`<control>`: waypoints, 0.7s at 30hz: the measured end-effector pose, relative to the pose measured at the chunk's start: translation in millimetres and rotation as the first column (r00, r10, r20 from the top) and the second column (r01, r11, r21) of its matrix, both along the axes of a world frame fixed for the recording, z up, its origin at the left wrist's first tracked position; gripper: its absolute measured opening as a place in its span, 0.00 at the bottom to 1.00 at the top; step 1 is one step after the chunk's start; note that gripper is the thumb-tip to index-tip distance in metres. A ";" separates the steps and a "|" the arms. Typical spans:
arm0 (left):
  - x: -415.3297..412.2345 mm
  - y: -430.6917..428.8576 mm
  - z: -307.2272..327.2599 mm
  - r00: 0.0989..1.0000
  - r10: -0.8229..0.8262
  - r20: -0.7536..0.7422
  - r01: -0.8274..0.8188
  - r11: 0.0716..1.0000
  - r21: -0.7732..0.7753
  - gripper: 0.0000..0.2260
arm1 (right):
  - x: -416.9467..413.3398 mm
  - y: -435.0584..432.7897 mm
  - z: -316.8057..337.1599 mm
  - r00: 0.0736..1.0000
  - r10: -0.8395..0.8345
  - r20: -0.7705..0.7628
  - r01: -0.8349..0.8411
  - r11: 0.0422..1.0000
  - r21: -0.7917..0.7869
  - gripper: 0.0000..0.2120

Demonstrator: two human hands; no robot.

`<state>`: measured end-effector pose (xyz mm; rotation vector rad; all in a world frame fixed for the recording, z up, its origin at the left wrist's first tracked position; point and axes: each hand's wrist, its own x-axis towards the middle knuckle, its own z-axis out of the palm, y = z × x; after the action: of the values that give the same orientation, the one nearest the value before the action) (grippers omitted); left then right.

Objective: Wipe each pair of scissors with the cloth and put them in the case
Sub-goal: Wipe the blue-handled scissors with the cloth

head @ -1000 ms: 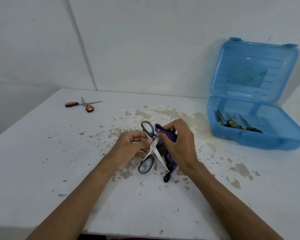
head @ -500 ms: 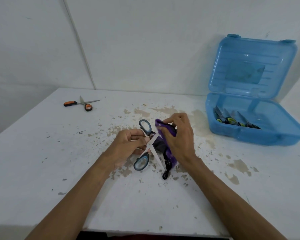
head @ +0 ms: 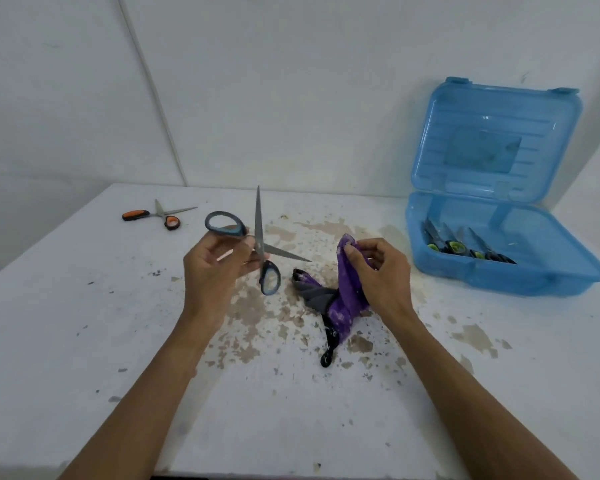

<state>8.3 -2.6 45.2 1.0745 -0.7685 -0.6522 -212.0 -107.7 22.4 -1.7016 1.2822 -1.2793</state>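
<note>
- Left hand, centre of the frame: grip closed on the grey-and-blue-handled steel scissors near the pivot, holding them raised above the surface.
- The scissors are spread wide open; one blade points straight up, the other points right toward the cloth, with its tip short of it. One handle loop lies at upper left above the hand, the other hangs below the pivot.
- Right hand, right of centre: grip closed on the upper fold of a crumpled purple cloth with grey and black parts, pinched between thumb and fingers.
- The lower part of the cloth rests on the surface; a black strap end trails toward the lower centre of the frame.
- Scissors and cloth are apart, not touching.
- White painted surface, chipped and stained brown around the centre, carries all the items.
- Orange-and-black-handled scissors, partly open, lie flat at upper left of the surface, well apart from both hands.
- Translucent blue plastic case, at right of the frame, stands with its lid upright; several scissors with dark and green handles lie inside along its left part.
</note>
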 end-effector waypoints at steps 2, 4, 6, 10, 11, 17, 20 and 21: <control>3.3 0.4 -8.4 0.923 0.178 0.341 -0.162 0.984 -0.075 0.07 | 1.0 4.0 -1.4 0.992 -0.027 -0.121 0.018 0.997 -0.074 0.14; 6.2 1.3 -17.1 0.663 0.312 0.680 -0.211 0.950 -0.230 0.08 | 4.5 12.9 2.4 0.982 -0.087 -0.168 0.044 0.968 -0.246 0.14; 3.6 0.5 -21.3 0.412 0.381 0.828 -0.142 0.924 -0.354 0.08 | 11.4 28.7 13.0 0.995 0.036 -0.091 -0.059 0.965 -0.257 0.10; -5.9 -3.6 -25.3 0.057 0.445 0.894 -0.082 0.894 -0.440 0.06 | 27.1 53.2 18.8 0.940 0.328 -0.093 -0.337 0.936 -0.102 0.19; -4.8 -4.7 -26.4 0.011 0.444 0.896 -0.075 0.894 -0.442 0.06 | 29.0 55.3 19.7 0.931 0.358 -0.067 -0.362 0.930 -0.058 0.21; -2.1 -8.2 -27.6 -0.014 0.466 0.885 -0.085 0.881 -0.465 0.06 | 22.0 54.1 30.7 0.877 0.440 0.193 -0.470 0.869 0.154 0.16; -2.5 -8.0 -25.9 0.052 0.479 0.876 -0.114 0.874 -0.472 0.11 | 21.0 51.3 29.0 0.876 0.411 0.253 -0.466 0.857 0.219 0.14; -2.1 -7.3 -25.4 0.090 0.468 0.879 -0.129 0.881 -0.455 0.15 | 21.0 49.5 28.5 0.881 0.390 0.269 -0.452 0.861 0.231 0.13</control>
<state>6.3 -9.9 19.8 1.2960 -1.6625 0.7381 -191.0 -58.2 50.9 -1.4834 0.8527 -0.9298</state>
